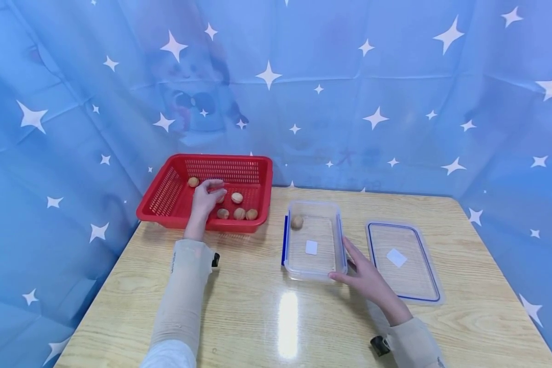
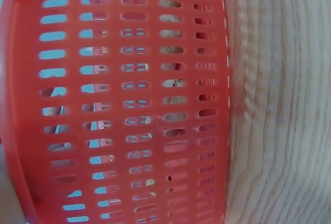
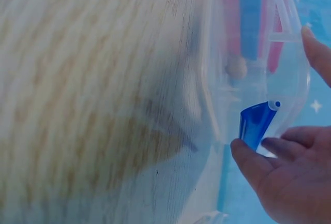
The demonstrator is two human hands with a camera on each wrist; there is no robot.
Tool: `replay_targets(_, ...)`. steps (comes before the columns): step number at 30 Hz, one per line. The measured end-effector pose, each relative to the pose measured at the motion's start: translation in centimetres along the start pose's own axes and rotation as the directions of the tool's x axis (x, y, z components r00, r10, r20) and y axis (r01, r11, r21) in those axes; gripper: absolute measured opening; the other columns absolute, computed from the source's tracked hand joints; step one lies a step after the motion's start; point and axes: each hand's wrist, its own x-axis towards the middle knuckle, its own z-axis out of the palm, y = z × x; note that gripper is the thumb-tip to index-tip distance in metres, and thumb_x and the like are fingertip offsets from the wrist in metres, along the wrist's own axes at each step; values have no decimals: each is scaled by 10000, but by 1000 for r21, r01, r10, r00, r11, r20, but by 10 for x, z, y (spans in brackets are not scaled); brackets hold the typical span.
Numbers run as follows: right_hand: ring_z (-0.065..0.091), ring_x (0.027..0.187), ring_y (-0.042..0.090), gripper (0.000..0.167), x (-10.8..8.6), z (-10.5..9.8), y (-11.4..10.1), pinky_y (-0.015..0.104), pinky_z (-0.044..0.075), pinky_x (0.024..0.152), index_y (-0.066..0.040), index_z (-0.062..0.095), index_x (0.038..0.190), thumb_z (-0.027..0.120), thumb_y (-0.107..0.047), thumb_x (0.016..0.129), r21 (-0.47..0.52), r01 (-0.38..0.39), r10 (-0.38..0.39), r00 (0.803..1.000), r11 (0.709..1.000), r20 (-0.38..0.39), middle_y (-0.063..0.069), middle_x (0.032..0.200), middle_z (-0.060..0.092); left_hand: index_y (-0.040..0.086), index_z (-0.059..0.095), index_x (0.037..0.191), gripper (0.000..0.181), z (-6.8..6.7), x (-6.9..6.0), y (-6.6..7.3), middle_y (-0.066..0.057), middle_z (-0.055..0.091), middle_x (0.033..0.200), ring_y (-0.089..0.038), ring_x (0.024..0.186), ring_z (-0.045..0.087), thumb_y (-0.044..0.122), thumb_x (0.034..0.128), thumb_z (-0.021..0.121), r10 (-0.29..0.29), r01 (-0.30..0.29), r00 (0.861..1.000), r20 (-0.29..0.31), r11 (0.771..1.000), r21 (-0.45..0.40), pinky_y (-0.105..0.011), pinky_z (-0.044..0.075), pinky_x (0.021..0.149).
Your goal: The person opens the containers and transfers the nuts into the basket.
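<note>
My left hand point(image 1: 205, 198) is inside the red plastic basket point(image 1: 165, 221), its thumb and fingers apart over a walnut point(image 1: 221, 199) that they partly hide. More walnuts point(image 1: 236, 198) lie around it on the basket floor. In the left wrist view the slotted basket wall point(image 2: 116, 131) blocks most of that hand. My right hand point(image 1: 365, 276) rests with spread fingers against the near right corner of a clear lidless box point(image 1: 324, 232). One walnut point(image 1: 296, 222) sits in that box. The right wrist view shows the thumb by a blue latch point(image 3: 254, 123) on the box's side.
A clear lid with a blue seal point(image 1: 407, 266) lies flat on the wooden table, right of the box. Another blue latch point(image 1: 285, 240) hangs along the box's left side. Behind the table hangs a blue star-patterned curtain point(image 1: 313, 102).
</note>
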Motion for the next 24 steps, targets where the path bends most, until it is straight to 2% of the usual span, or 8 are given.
replay_targets(4,236,1463,513,1007,0,0,0,538,348,1116,-9,102,1588,748,-332,887,0,-1,1,1000,1000,3,291,1634,125,15,543,1367,390,0,-1,2,-180,555,1386,-333,1234,611,88,988,598,1,-1,1000,3,1000,-3,-423,528,1035)
replay_targets(14,214,1471,512,1016,-1,-1,-3,549,337,1125,-10,101,1588,750,-346,882,-4,-7,7,1000,1000,3,289,1635,118,63,541,1379,401,5,-6,15,-143,552,1415,-305,1278,587,151,994,609,4,-2,999,44,999,-33,-490,499,1058)
replay_targets(17,210,1475,508,1017,-1,-1,-5,546,339,1126,-17,99,1590,749,-351,882,-5,-14,14,1000,1000,4,284,1637,116,52,549,1361,384,6,-8,18,-151,555,1417,-313,1294,574,130,990,610,20,-17,998,54,999,-49,-504,474,1084)
replay_targets(24,219,1473,505,1020,-2,-1,-7,545,341,1125,-11,101,1589,749,-356,881,-9,-22,22,1000,1000,6,284,1638,114,12,545,1362,386,13,-12,24,-181,568,1406,-327,1282,572,94,990,600,66,-62,996,56,996,-62,-447,478,1094)
